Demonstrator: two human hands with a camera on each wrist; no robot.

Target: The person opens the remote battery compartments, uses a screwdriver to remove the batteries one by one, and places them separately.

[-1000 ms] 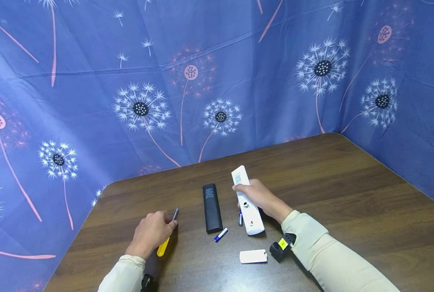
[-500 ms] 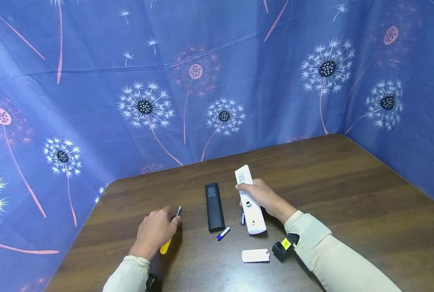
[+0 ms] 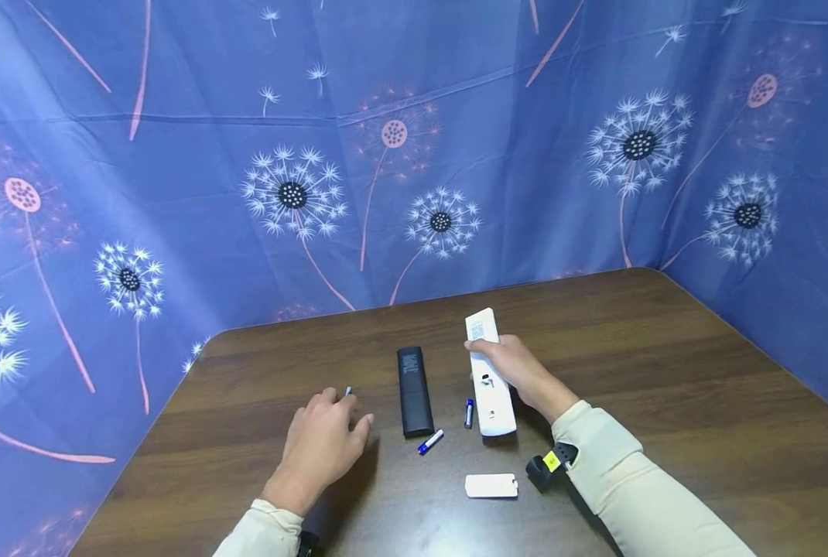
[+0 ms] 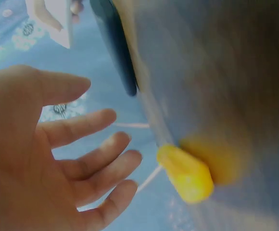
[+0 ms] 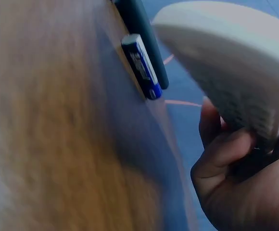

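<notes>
My left hand (image 3: 322, 447) has its fingers spread, over a screwdriver whose yellow handle (image 4: 187, 175) lies on the table in the left wrist view, apart from the fingertips. In the head view only the screwdriver's tip (image 3: 348, 391) shows beyond the knuckles. My right hand (image 3: 521, 373) grips a white remote control (image 3: 492, 398) by its far half, thumb across the back, which faces up with its battery compartment uncovered. Keys show on its underside in the right wrist view. Two blue-and-white batteries lie left of it, one close by (image 3: 469, 413), one farther left (image 3: 431, 442).
A black remote control (image 3: 414, 391) lies face down between the hands. The white battery cover (image 3: 491, 486) is nearer the front, beside the right wrist's camera (image 3: 541, 470). A blue dandelion-print curtain (image 3: 386, 178) hangs behind the brown wooden table (image 3: 595, 325).
My left hand has let go of the screwdriver, its fingers spreading as it lifts away to the right. The right hand keeps hold of the white remote control, and the battery beside it shows more fully.
</notes>
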